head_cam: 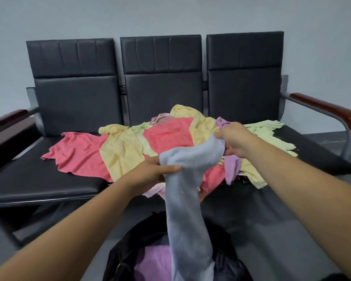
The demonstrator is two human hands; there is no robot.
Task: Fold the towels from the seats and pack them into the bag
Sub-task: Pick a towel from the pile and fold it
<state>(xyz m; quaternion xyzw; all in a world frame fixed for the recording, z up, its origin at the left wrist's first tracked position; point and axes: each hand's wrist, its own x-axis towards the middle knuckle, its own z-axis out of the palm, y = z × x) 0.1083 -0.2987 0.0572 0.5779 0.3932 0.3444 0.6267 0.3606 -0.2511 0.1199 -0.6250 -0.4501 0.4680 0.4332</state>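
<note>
Both the left hand (156,171) and right hand (234,139) grip a grey towel (187,199) hanging over the black bag (227,264)

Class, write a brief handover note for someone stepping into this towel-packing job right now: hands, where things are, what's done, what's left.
Left hand and right hand each grip the grey towel, which is unfolded and hangs down over the black bag.
Done: one purple towel is in the bag.
Left: fold and pack the grey towel, then the loose pile of pink, yellow, green and purple towels on the seats.
</note>
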